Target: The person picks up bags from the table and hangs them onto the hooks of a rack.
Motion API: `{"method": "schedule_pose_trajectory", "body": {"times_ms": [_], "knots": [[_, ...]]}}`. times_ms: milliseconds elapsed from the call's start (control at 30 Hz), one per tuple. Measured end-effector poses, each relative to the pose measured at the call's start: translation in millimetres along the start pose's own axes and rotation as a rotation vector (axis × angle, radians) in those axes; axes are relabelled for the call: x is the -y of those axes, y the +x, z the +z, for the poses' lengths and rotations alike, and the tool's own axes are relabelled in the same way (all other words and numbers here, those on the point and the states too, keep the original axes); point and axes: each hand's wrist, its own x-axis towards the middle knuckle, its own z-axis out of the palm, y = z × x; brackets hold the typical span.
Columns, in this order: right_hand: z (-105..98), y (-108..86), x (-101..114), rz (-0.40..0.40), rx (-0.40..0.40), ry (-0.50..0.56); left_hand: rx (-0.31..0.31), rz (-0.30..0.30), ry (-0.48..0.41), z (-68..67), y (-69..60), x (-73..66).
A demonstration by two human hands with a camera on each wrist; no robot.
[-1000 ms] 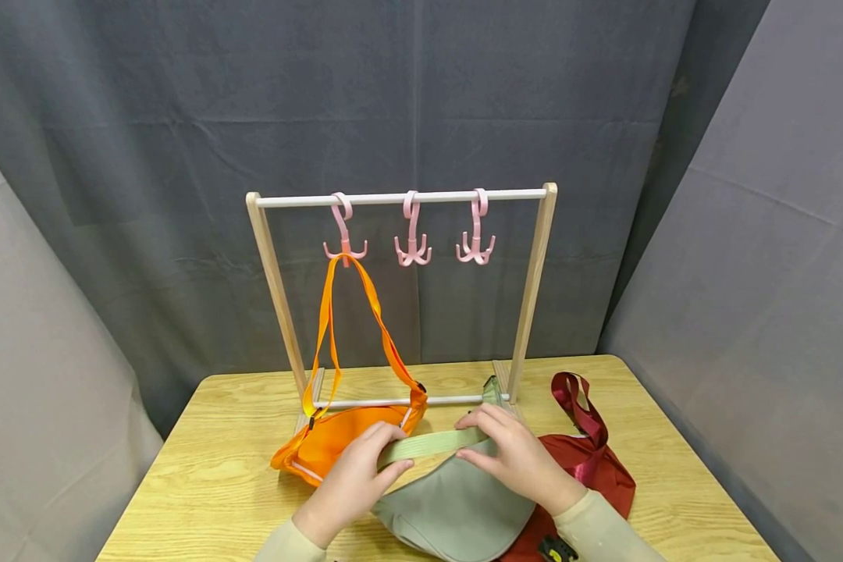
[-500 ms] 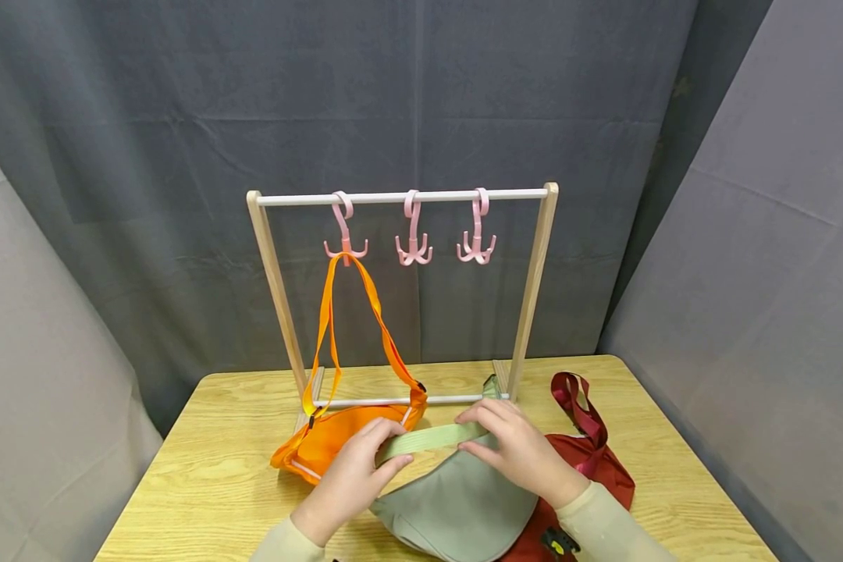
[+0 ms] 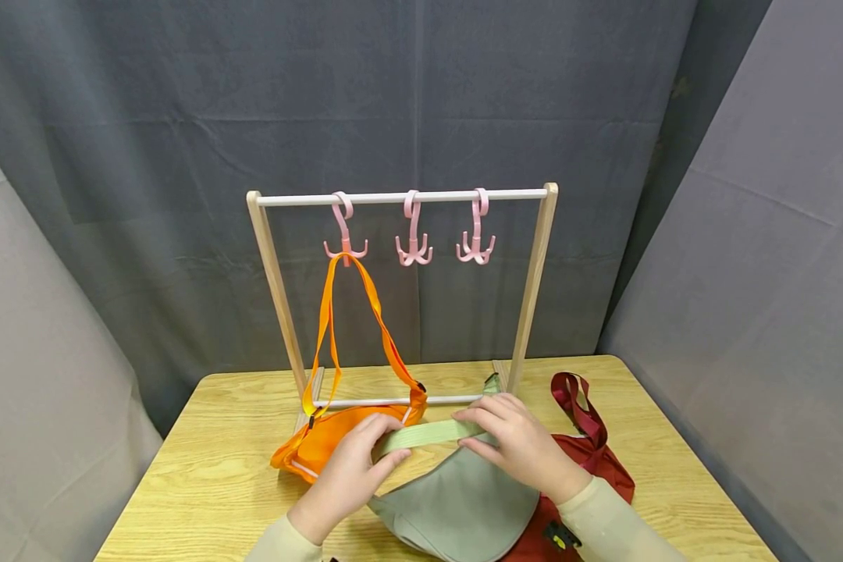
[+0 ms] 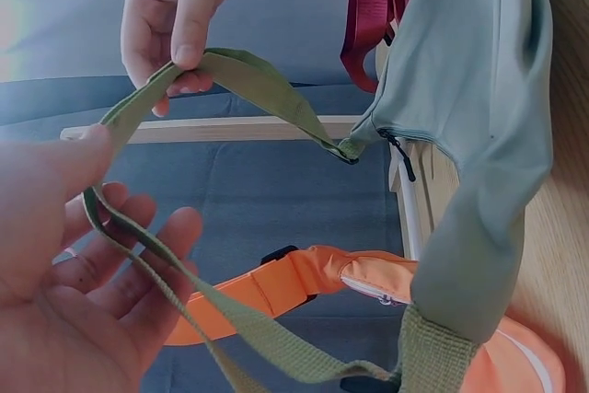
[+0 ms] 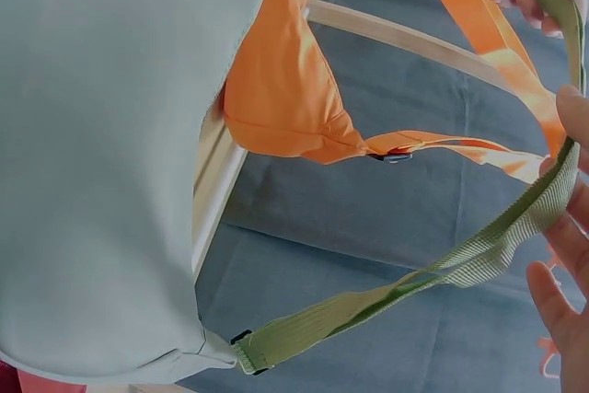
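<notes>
Pinching the pale green strap (image 3: 428,436) between thumb and fingers of each hand, you hold a short stretch of it spread between your left hand (image 3: 351,470) and your right hand (image 3: 518,446). Neither hand is released; both grasp that webbing, and in the left wrist view it loops between your left thumb and fingers. The strap belongs to the sage-green waist bag (image 3: 467,503), which sits just below your hands, near the front of the wood-grain table (image 3: 183,460); you cannot tell from these views whether its underside touches the tabletop. Its right side overlaps the dark red bag (image 3: 607,472), whose folded maroon strap (image 3: 578,402) stands up in a loop. A black buckle (image 3: 560,535) with a yellow-green centre lies by your right sleeve (image 3: 604,519).

Beyond your left hand, the orange waist bag (image 3: 330,437) hangs by its orange strap (image 3: 385,332) from the left pink hook (image 3: 342,226), its body down at table level. The middle pink hook (image 3: 412,234) and right pink hook (image 3: 475,234) hang from the same white top rail (image 3: 295,200) of the wooden-sided rack (image 3: 534,289), before a dark grey curtain (image 3: 464,94).
</notes>
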Motion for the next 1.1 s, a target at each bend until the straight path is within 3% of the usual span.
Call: {"method": "schedule_pose_trajectory", "body": {"times_ms": [867,1100], "knots": [[-13.3,9.3,3.0,0.038,-0.015,0.014,-0.031,-0.001,-0.035,-14.7,3.5,-11.8],[-15.5,11.8,0.1,-0.01,-0.051,0.009,-0.033,-0.025,-0.046,-17.0,2.6,-14.4]]}}
